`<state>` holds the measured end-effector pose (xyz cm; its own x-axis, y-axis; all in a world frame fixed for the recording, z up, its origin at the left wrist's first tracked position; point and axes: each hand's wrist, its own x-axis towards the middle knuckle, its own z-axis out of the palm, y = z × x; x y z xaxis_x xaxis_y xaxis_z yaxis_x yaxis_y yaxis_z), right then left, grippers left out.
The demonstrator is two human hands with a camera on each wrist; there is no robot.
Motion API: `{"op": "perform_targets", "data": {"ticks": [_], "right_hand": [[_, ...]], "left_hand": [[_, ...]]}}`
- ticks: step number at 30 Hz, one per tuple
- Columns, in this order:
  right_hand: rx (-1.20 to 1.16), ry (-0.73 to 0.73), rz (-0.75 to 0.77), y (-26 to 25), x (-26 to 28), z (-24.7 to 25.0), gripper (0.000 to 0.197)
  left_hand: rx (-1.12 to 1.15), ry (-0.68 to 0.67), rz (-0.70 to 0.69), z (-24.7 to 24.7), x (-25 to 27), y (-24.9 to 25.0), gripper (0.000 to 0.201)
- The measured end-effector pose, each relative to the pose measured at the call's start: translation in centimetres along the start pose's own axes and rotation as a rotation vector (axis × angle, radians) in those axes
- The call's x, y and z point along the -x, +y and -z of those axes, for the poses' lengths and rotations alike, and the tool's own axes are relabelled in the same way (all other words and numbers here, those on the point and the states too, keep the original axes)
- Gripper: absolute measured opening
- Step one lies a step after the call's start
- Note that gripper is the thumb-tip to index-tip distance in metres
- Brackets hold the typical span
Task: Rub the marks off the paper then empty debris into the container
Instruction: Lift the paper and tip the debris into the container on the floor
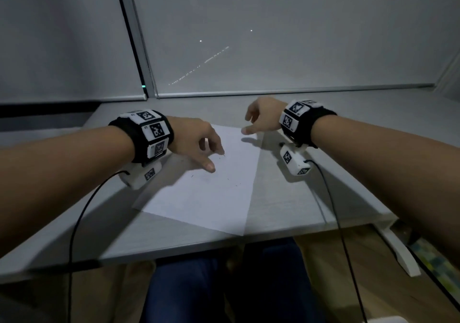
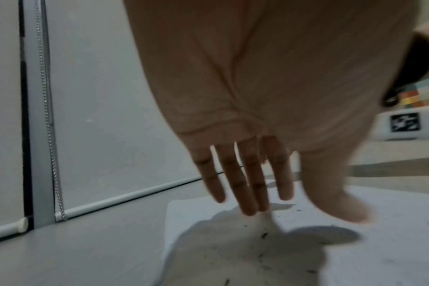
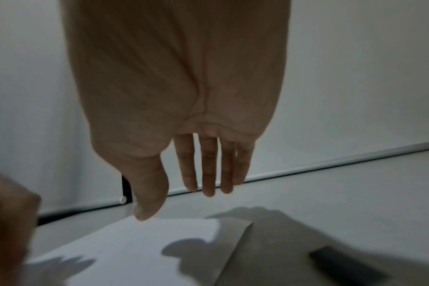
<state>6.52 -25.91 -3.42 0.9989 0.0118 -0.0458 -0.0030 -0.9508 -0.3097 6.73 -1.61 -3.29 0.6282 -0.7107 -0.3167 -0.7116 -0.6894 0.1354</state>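
A white sheet of paper [image 1: 211, 185] lies on the grey desk [image 1: 311, 198], with small dark crumbs of debris [image 1: 232, 182] scattered on it. My left hand [image 1: 199, 146] hangs over the sheet's far left part with fingers straight and spread, holding nothing; the left wrist view shows its fingers [image 2: 243, 185] just above the paper [image 2: 355, 261] and the debris [image 2: 265, 235]. My right hand [image 1: 261, 118] hovers over the sheet's far right corner, fingers [image 3: 208, 170] straight and empty, thumb nearest the paper [image 3: 135, 249]. No container is in view.
A small dark object [image 3: 343, 265] lies on the desk right of the paper, under my right wrist. Roller blinds [image 1: 273, 36] close off the back of the desk. The desk's front edge [image 1: 174, 253] runs above my legs. Cables hang from both wrists.
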Motion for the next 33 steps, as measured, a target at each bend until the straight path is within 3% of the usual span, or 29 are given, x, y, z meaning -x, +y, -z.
{"op": "perform_targets", "data": {"ticks": [2,3,5,10,13,17,19,22,25,28,33], "right_hand": [[0.056,-0.058,0.013,-1.3,-1.2,-1.7,0.069],[0.088,-0.070,0.007,-1.6,-1.8,-2.5,0.082],[0.137,-0.087,0.007,-1.8,-2.9,-3.8,0.099],[0.209,-0.125,-0.110,-1.7,-3.8,-3.7,0.097],[0.190,-0.128,-0.190,-1.7,-2.7,-2.8,0.083],[0.113,-0.105,-0.278,-1.7,-0.9,-2.7,0.067],[0.057,-0.097,-0.282,-1.0,-0.1,-2.8,0.056],[-0.129,-0.124,-0.257,-0.4,1.8,-2.8,0.045],[-0.108,-0.116,-0.254,-1.0,3.0,-2.8,0.041],[0.000,-0.083,-0.239,-2.1,4.3,-2.7,0.048],[0.055,-0.011,-0.185,-3.8,6.3,-2.9,0.064]], "left_hand": [[0.020,0.105,-0.067,0.0,0.2,0.3,0.026],[0.035,0.143,-0.085,-0.1,0.3,0.2,0.018],[0.075,0.167,-0.118,-0.5,0.7,0.2,0.023],[0.170,0.169,-0.151,-1.0,1.6,0.1,0.027],[0.132,0.251,-0.053,-0.8,1.8,-0.3,0.018],[0.122,0.232,0.042,-1.4,2.7,-0.7,0.019],[0.095,0.362,0.143,-1.5,3.1,-1.1,0.018],[0.054,0.519,0.437,-1.7,3.9,-2.5,0.029],[0.057,0.379,0.707,-2.3,4.9,-3.8,0.057],[0.121,0.258,0.861,-2.6,5.5,-3.8,0.078],[0.415,0.128,0.951,-2.6,5.7,-3.8,0.071]]}}
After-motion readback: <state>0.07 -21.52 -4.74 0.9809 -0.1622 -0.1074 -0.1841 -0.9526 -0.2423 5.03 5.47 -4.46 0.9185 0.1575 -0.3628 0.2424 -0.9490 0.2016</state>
